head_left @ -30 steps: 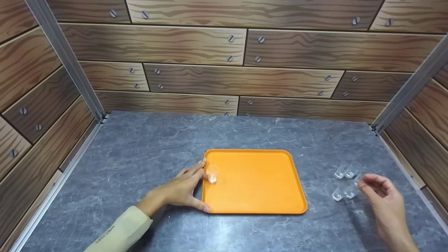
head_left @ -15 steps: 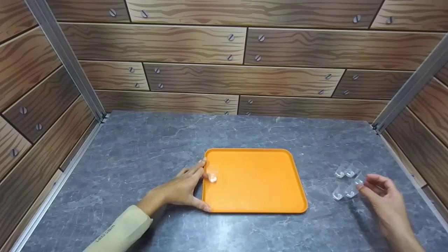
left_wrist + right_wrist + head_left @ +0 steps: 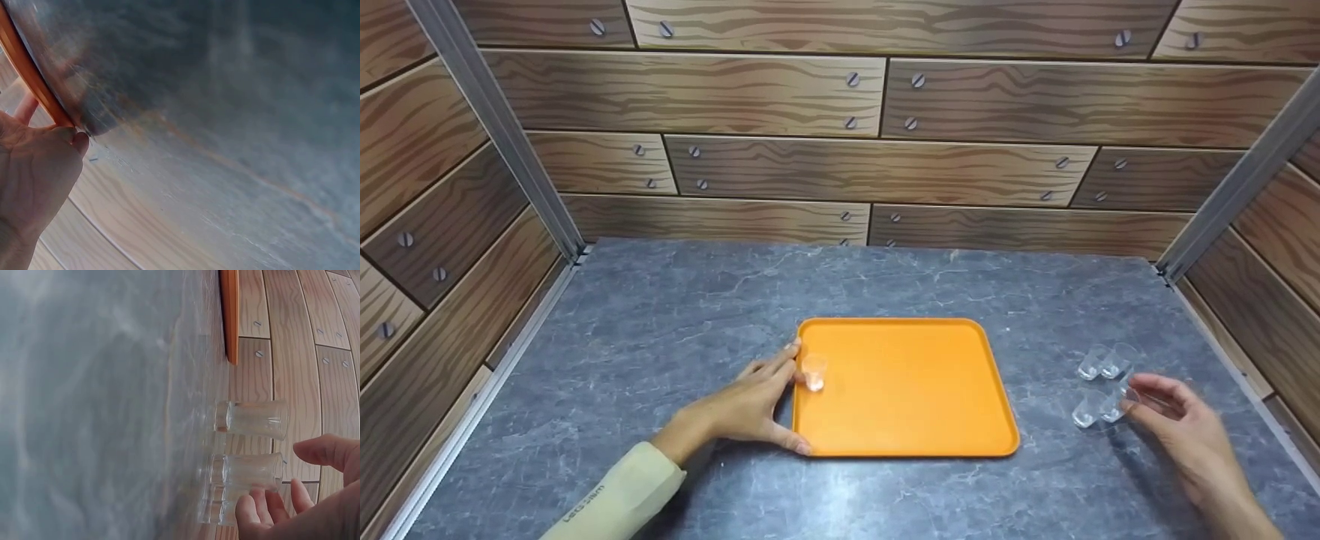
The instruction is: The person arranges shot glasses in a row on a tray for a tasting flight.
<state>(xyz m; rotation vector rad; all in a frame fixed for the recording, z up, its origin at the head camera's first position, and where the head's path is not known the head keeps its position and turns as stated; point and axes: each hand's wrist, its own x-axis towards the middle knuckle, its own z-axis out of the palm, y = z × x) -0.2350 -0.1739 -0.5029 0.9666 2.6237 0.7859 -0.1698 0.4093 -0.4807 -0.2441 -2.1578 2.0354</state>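
My left hand [image 3: 754, 401] rests along the left edge of an orange tray [image 3: 915, 390], fingers spread, with the thumb at the tray's near left corner. Just inside that edge, close to my fingertips, a small clear shot glass [image 3: 814, 373] stands on the tray. On the right, several more shot glasses [image 3: 1091, 364] stand in a cluster. My right hand [image 3: 1181, 435] is at the near right side of that cluster. In the right wrist view its thumb [image 3: 318, 451] and fingers [image 3: 261, 509] are apart, with the fingers beside the rim of a shot glass [image 3: 247, 469].
A grey marbled tabletop [image 3: 697, 300] lies beneath everything. Walls with a wood-plank print [image 3: 780, 97] enclose it at the back and both sides, with metal posts [image 3: 502, 127] in the corners.
My right hand has shifted slightly around the near right glasses, its thumb edging towards the nearest one. My left hand, the tray and the glass on it stay in place.
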